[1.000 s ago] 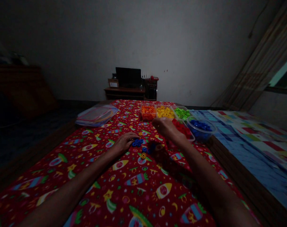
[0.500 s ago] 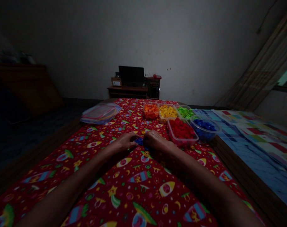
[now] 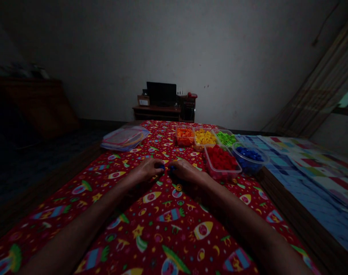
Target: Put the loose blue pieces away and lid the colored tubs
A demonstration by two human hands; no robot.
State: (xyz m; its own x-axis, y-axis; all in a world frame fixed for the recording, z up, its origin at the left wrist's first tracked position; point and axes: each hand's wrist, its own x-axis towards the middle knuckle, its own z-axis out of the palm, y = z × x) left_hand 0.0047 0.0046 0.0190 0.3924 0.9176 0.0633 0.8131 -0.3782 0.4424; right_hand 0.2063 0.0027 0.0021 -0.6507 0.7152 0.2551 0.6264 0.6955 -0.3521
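Over the middle of the red patterned cloth, my left hand pinches a small blue plastic piece between thumb and fingers. Just to its right, my right hand is closed on another blue piece, mostly covered by the fingers. A narrow gap separates the two hands. On the cloth, just on the near side of my right hand, lies a small round yellow piece. The dim light hides the exact shape of the blue pieces.
Tubs of orange, yellow, green, red and blue pieces stand at the right. Stacked clear lids lie at the far left. A desk with a monitor is beyond.
My hands have drawn slightly apart. The blue cluster seen between them before is now split, with a blue piece in each hand. The view has shifted a little.
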